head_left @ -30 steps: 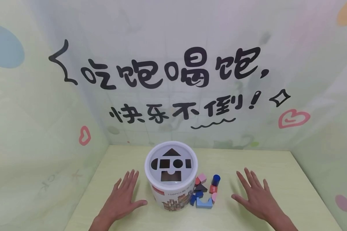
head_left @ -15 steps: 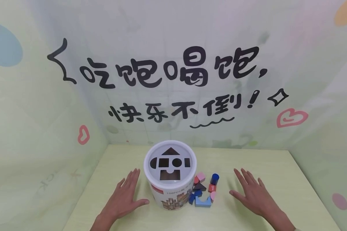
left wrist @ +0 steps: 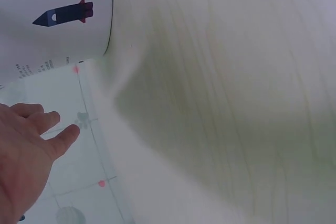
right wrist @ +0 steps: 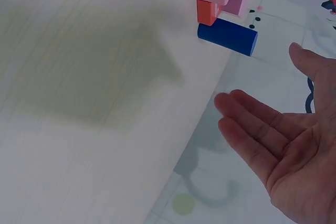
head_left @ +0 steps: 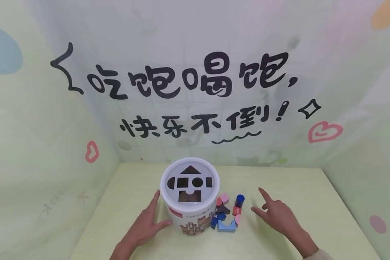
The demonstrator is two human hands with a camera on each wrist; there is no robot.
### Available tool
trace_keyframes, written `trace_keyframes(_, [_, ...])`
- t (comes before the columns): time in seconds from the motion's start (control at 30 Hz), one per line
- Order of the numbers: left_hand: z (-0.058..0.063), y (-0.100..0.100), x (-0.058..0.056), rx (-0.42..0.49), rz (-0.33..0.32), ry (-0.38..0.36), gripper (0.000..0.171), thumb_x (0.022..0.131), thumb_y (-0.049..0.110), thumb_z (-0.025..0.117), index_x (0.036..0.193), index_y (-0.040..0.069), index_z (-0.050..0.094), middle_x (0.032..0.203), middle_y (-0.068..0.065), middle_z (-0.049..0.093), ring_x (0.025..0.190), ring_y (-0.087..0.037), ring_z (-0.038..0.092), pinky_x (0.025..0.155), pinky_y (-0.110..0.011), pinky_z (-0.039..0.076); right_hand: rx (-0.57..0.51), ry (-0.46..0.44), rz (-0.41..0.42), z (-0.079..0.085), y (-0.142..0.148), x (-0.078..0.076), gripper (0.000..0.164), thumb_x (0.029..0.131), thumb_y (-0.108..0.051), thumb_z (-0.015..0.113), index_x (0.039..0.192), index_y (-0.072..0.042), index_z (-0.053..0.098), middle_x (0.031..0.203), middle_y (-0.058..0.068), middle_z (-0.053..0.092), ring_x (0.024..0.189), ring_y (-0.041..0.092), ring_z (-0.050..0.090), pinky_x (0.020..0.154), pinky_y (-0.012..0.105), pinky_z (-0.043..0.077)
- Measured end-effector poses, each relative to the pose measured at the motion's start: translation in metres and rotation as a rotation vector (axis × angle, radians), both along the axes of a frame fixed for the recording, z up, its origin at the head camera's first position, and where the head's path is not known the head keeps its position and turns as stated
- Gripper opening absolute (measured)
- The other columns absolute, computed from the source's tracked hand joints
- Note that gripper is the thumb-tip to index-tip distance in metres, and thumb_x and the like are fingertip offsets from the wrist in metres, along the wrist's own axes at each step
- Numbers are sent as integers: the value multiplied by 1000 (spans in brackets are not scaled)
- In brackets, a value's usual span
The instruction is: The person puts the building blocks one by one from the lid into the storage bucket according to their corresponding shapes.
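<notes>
A white bucket stands upright on the table, its lid cut with shaped holes. Beside its left wall is my left hand, thumb and fingers spread; whether they touch it I cannot tell. Just right of the bucket lie toy blocks: a blue cylinder, a red cube, a pink rounded block, a light blue arch block, a dark triangle block and others. My right hand hovers right of the blocks, index finger extended, other fingers slightly bent, holding nothing.
The pale table runs back to a printed backdrop with large black characters. More of this cloth encloses the left and right sides. Table surface lies between the right hand and the right cloth wall.
My left hand has moved right, up to the bucket's side. My right hand has shifted a little left toward the blocks, its fingers less spread. Bucket and blocks stay in place.
</notes>
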State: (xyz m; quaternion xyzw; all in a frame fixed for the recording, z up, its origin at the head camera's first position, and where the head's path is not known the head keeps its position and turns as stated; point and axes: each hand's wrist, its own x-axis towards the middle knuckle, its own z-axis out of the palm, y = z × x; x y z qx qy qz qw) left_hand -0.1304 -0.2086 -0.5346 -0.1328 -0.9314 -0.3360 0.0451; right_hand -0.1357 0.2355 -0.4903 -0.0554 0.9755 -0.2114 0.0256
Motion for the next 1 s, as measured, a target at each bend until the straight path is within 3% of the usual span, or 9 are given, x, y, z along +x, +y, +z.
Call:
trace_keyframes(0.17, [-1,2,-2,189,-18,-82,108,81,38,77,158,17,4,159,-15,24,141,-41,29,109,-66,30,-164,-80,-47,-3,-4,-6,83,85,-47,70,146,-2,39,74,-1,71,61,10,64,60,31,54])
trace_keyframes(0.4, [-5,6,-5,340,-76,-111,102,86,29,73,158,15,1,158,-21,23,144,-38,25,113,-56,29,-425,-213,-137,-12,-8,-12,78,85,-36,74,145,0,39,78,9,73,61,20,68,55,31,57])
trace_keyframes(0.7, [-4,14,-7,541,-90,-173,93,92,35,66,158,15,2,158,-23,20,144,-43,20,113,-62,26,-638,-320,-187,-29,-8,-23,75,86,-32,73,144,2,40,81,14,73,62,22,69,59,34,61])
trace_keyframes(0.87, [-7,17,-8,579,-111,-186,96,90,51,63,158,21,2,159,-23,15,144,-45,18,113,-64,23,-713,-360,-148,-39,-7,-29,75,88,-32,72,145,5,38,84,16,72,63,21,69,61,35,62])
trace_keyframes(1.0, [-11,19,-7,596,-119,-191,99,89,52,64,158,19,1,160,-23,13,144,-46,18,113,-65,22,-717,-370,-148,-45,-11,-32,70,89,-27,71,144,5,40,84,16,72,63,20,69,60,34,61])
